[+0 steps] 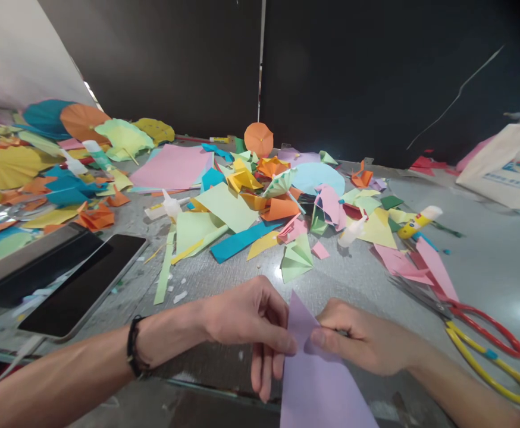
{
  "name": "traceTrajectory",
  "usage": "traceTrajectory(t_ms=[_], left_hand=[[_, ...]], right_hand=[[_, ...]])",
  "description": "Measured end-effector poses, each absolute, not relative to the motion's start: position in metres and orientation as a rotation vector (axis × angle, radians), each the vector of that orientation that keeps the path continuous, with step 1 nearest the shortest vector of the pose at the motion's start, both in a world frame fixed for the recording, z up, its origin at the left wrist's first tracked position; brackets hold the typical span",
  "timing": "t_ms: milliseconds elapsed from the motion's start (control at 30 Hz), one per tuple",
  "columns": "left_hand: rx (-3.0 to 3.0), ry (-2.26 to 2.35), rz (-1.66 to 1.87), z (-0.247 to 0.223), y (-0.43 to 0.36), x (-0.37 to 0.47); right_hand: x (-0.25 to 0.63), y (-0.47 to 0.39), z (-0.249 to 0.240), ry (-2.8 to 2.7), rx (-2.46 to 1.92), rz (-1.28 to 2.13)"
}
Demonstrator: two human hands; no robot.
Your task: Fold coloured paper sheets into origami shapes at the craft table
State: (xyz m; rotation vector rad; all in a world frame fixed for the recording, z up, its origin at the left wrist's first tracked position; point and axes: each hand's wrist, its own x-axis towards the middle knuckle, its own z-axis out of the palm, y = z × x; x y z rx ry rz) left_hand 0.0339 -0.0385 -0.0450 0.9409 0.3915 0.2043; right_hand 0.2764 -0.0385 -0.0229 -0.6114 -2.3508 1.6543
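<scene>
A sheet of purple paper, folded to a point at its far end, stretches from the table's near edge toward me and runs out of view at the bottom. My left hand, with a dark bracelet on the wrist, pinches its left edge between thumb and fingers. On the opposite edge, my right hand grips the paper with the thumb on top and the fingers curled. Scissors with one red and one yellow handle loop lie right of my right hand. A folded light green paper piece rests just beyond the purple tip.
A phone with a cable lies at left beside a dark case. Heaped coloured paper scraps cover the back, among them a glue stick and glue bottles. A cloth bag sits at right, before a dark partition.
</scene>
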Motion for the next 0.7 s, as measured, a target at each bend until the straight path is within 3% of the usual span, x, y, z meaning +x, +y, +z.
traceTrajectory(t_ms=[700], left_hand=[[1.034,0.473,0.184,-0.0364,-0.0305,0.028]], right_hand=[[0.2781,-0.0393,-0.0225,-2.412,-0.682,1.692]])
